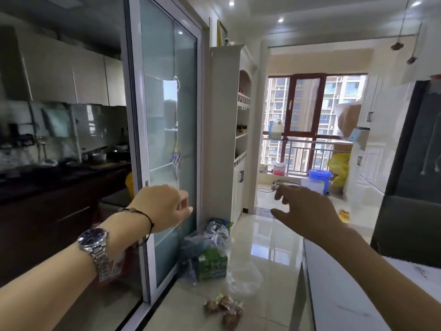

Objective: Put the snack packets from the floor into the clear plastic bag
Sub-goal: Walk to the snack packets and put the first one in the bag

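Several brown snack packets (225, 309) lie in a small heap on the glossy floor tiles near the bottom middle. Just beyond them lies an empty clear plastic bag (243, 275), flat on the floor. Both my arms are stretched forward at chest height, well above these things. My left hand (164, 206), with a steel watch and a black cord on the wrist, has its fingers curled in and holds nothing. My right hand (307, 211) is spread with its fingers apart and is empty.
A filled plastic bag with a green box (210, 249) stands by the sliding glass door (167, 139). A white table edge (334, 283) runs along the right, with a dark chair (410, 230) behind it. A white cabinet (229, 130) and a balcony lie ahead.
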{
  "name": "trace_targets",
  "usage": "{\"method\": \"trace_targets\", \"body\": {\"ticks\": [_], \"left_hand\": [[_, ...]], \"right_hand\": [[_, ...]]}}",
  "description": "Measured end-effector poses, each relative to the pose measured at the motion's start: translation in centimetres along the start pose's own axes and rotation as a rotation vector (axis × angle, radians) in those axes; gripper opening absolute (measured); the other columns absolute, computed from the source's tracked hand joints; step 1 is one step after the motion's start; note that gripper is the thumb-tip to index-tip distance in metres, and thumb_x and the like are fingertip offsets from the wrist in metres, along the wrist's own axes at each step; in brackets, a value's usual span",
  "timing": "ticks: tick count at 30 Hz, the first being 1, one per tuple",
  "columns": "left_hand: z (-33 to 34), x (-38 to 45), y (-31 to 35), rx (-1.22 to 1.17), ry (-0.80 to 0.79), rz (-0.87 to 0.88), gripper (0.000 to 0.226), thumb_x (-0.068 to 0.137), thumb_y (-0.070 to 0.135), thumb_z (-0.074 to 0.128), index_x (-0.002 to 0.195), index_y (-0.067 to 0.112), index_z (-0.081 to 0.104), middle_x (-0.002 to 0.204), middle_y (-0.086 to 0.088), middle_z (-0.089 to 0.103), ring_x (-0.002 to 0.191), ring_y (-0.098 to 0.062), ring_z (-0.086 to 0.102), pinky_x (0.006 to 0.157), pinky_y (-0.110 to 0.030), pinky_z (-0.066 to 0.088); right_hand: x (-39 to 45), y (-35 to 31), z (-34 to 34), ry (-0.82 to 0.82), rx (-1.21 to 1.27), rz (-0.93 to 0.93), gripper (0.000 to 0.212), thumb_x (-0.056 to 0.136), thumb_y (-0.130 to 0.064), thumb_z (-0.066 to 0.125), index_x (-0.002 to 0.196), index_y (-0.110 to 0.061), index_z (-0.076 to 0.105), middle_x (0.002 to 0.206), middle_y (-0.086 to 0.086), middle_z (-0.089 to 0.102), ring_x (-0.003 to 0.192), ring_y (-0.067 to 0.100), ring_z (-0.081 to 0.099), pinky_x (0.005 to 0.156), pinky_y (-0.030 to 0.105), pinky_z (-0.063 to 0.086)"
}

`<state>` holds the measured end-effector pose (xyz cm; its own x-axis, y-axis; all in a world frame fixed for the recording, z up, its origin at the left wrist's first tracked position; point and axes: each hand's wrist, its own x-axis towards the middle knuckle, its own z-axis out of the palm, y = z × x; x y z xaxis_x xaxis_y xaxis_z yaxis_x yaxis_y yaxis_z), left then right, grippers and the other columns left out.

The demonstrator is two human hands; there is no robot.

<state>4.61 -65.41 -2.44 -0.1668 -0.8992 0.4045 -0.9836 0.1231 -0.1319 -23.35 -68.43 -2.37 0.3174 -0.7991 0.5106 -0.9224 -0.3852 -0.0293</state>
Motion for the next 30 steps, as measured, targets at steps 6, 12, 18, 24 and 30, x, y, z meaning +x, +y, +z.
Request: {"method": "trace_targets", "body": {"ticks": [6, 12, 18, 24, 30], "left_hand": [[6.7, 7.8, -3.9, -0.037, -0.005, 0.030, 0.032, 0.090, 0.049, 0.041, 0.094, 0.022, 0.059, 0.088, 0.005, 0.065, 0.078, -0.012, 0.061, 0.062, -0.023, 0.044], [13.3, 14.6, -9.0, -0.087, -0.079, 0.053, 0.032, 0.089, 0.051, 0.042, 0.090, 0.024, 0.058, 0.089, 0.006, 0.065, 0.080, -0.014, 0.060, 0.060, -0.026, 0.040], [18.9, 20.4, -11.2, -0.114, -0.162, 0.076, 0.031, 0.089, 0.049, 0.042, 0.091, 0.023, 0.058, 0.089, 0.003, 0.066, 0.079, -0.017, 0.061, 0.067, -0.031, 0.049], [23.8, 26.4, -10.6, -0.137, -0.206, 0.107, 0.031, 0.090, 0.048, 0.043, 0.096, 0.022, 0.058, 0.089, 0.003, 0.064, 0.078, -0.016, 0.057, 0.064, -0.028, 0.038], [29.6, 33.6, -9.4, -0.161, -0.234, 0.124, 0.025, 0.090, 0.047, 0.044, 0.089, 0.024, 0.054, 0.084, 0.004, 0.061, 0.073, -0.014, 0.054, 0.056, -0.024, 0.034]], "right_hand": [[7.1, 0.7, 7.6, 0.013, 0.020, 0.019, 0.033, 0.081, -0.047, 0.060, 0.103, -0.022, 0.059, 0.096, -0.002, 0.068, 0.085, 0.017, 0.063, 0.073, 0.031, 0.052], [13.7, 0.5, 16.1, -0.077, 0.062, 0.081, 0.030, 0.081, -0.043, 0.061, 0.105, -0.023, 0.059, 0.092, -0.005, 0.067, 0.081, 0.015, 0.061, 0.068, 0.028, 0.045], [18.0, 1.4, 21.6, -0.119, 0.060, 0.128, 0.030, 0.081, -0.040, 0.061, 0.105, -0.022, 0.059, 0.100, -0.004, 0.067, 0.088, 0.019, 0.062, 0.073, 0.030, 0.045], [21.6, 4.4, 26.3, -0.155, 0.043, 0.156, 0.031, 0.083, -0.041, 0.060, 0.106, -0.021, 0.059, 0.098, -0.003, 0.067, 0.085, 0.018, 0.062, 0.070, 0.027, 0.040], [27.1, 8.9, 32.3, -0.171, 0.070, 0.168, 0.032, 0.083, -0.040, 0.061, 0.108, -0.021, 0.059, 0.101, -0.002, 0.067, 0.085, 0.018, 0.062, 0.072, 0.026, 0.043]]}}
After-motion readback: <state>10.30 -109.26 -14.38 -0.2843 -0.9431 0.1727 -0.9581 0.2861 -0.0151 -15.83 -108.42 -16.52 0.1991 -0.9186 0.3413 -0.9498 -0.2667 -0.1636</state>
